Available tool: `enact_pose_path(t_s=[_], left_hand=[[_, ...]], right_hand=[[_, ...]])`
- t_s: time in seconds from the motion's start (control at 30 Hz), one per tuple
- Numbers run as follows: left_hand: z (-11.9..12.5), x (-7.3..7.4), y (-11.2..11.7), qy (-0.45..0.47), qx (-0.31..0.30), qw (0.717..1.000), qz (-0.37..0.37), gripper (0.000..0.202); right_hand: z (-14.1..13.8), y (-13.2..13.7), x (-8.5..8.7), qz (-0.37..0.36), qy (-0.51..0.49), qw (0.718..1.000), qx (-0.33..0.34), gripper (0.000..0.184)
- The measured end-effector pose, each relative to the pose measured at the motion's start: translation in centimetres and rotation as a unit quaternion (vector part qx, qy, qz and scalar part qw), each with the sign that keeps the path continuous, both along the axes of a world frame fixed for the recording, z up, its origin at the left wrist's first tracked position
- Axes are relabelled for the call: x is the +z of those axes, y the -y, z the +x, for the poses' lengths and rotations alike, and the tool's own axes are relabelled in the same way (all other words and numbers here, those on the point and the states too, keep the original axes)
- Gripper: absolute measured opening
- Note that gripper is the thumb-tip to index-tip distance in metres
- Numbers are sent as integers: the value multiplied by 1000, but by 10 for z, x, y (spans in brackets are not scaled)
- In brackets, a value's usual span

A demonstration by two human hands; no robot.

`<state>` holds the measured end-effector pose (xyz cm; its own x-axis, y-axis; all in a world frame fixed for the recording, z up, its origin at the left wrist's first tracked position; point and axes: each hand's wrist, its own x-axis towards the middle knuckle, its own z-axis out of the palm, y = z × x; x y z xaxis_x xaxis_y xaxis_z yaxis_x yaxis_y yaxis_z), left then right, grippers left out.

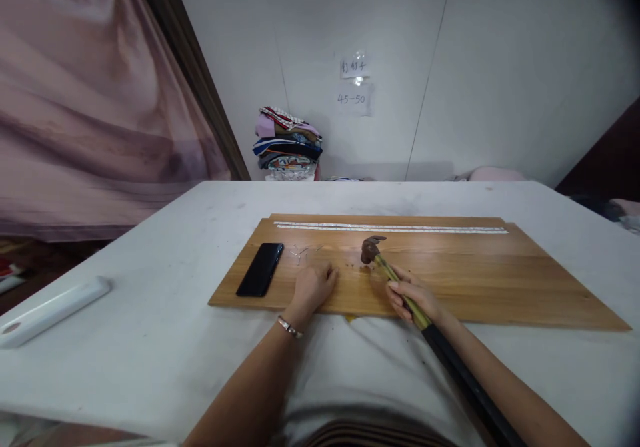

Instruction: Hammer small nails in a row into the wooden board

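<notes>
My right hand (413, 295) is wrapped around the yellow part of a claw hammer's handle. The brown head of the claw hammer (370, 252) is over the middle of a wooden board (475, 267), close to a few small dark specks or nail heads (353, 266). On the same board, left of the hammer head, rests my left hand (315, 287) with its fingers curled in. Whether anything is inside those fingers is hidden. Several thin nails (299, 253) lie loose just beyond my left hand.
A black phone (260, 270) lies on the board's left end. Two white marked strips (390, 228) run along its far edge. The board lies on a white table (165, 247), with a long white object (55, 310) at the left. Folded clothes (289, 143) are stacked behind the table.
</notes>
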<state>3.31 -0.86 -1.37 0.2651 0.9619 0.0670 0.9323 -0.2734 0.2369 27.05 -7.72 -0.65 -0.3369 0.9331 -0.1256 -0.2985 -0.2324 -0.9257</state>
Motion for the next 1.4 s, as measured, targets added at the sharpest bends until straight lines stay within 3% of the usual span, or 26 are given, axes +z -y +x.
enact_pose_path(t_s=[0.6,1.4], left_hand=[[-1,-2,-1,-4,-1,1000,9,33],[-1,0,-1,-5,-3,1000,2,34]], right_hand=[[2,-1,-5,-3,-7,1000,-5,55],[-1,-2,-2,-24,11,1000,4,77]])
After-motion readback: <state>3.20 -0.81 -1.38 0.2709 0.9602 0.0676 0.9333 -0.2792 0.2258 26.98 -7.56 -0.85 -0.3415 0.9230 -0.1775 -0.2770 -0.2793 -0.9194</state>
